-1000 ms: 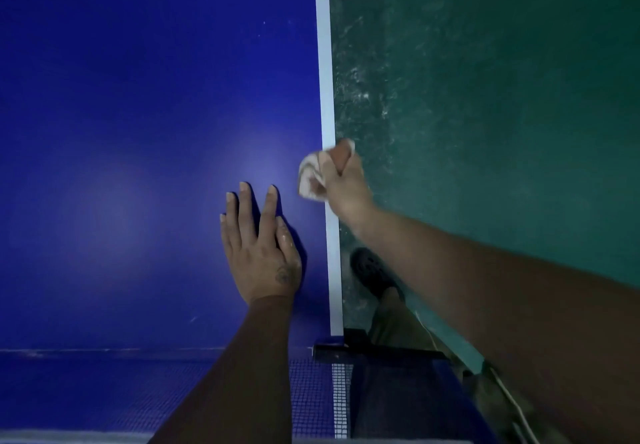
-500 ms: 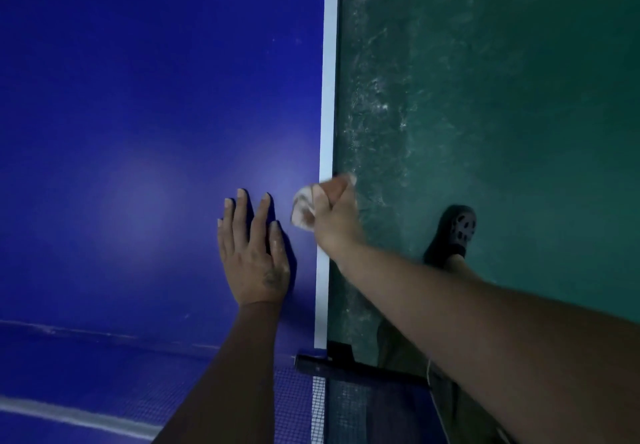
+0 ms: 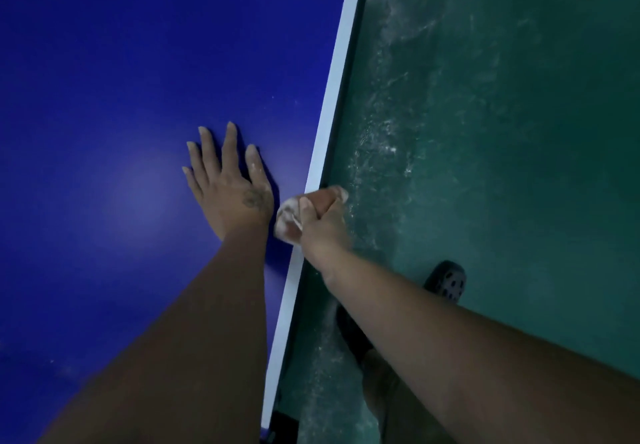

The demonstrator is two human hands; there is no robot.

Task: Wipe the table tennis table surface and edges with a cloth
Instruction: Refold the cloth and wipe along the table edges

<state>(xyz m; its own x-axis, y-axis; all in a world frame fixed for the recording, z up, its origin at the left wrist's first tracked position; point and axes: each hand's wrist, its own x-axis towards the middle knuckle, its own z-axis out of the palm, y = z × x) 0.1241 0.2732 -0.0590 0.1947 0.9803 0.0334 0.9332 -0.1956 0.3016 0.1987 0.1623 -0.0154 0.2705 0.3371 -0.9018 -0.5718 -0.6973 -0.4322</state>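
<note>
One table tennis table [image 3: 104, 97] was seen, its blue top bounded by one white edge line [image 3: 333, 97]. Two hands were counted. The left hand [image 3: 230, 184] was laid flat on the blue top just beside the edge line, its fingers straight and slightly spread, with nothing held in it. The right hand [image 3: 318, 222] was placed over the edge line itself, its fingers curled tightly round one whitish cloth [image 3: 287, 216], which was bunched into a wad and pressed against the line. Part of the wad was shown on the blue side of the line, close to the left wrist. How much of the cloth was hidden under the palm could not be told. Beyond the edge line a green floor [image 3: 502, 132], marked with pale scuffs, was seen below the table. One dark perforated shoe [image 3: 448, 281] was shown there, well apart from the line. A second dark shoe [image 3: 353, 336], nearer the line, was largely hidden by the right forearm.
</note>
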